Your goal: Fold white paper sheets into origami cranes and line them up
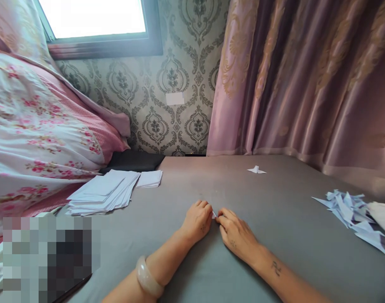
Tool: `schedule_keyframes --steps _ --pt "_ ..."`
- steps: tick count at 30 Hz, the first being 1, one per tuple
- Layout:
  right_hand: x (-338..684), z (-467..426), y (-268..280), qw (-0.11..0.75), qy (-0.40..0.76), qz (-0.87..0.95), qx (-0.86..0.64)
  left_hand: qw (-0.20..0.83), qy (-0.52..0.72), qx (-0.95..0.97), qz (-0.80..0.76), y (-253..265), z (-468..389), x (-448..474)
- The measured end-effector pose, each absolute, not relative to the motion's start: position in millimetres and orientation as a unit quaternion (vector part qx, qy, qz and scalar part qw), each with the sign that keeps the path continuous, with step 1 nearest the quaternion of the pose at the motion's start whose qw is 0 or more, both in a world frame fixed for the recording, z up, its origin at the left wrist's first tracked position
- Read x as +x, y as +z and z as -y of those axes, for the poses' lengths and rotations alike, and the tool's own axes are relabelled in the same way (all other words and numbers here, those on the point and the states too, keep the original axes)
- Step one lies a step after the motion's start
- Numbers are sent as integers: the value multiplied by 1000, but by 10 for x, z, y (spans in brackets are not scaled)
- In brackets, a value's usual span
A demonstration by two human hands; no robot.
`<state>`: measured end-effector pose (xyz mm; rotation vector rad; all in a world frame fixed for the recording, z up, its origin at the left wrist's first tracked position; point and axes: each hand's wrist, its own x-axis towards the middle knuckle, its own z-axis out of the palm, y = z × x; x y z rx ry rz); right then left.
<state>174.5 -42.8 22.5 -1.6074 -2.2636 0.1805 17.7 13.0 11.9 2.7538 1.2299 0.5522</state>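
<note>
Between my two hands, near the middle of the grey surface, a small folded piece of white paper (pixel 214 214) shows only in part. My left hand (pixel 198 221), with a pale bangle on its wrist, has curled fingers closed on the paper's left side. The fingertips of my right hand (pixel 237 231) pinch the right side. Most of the paper is hidden behind the fingers. Farther off lies a small folded paper shape (pixel 257 170) with pointed wings. To the right is a heap of similar pointed folded papers (pixel 348 208).
On the left lie a large stack of white paper sheets (pixel 100 191) and a smaller stack of paper (pixel 150 179), by a dark flat item (pixel 132 160). Floral bedding (pixel 47 134) rises at left. Curtains (pixel 299 84) border the right, and a blurred patch covers the lower left.
</note>
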Motion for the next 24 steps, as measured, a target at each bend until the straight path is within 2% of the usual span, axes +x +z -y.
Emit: schedule_keyframes --steps 13,24 --pt "1819 411 154 221 76 796 -559 152 336 839 -400 -95 -189 110" --pt "1812 334 118 280 147 737 -597 265 326 788 -451 11 -186 91"
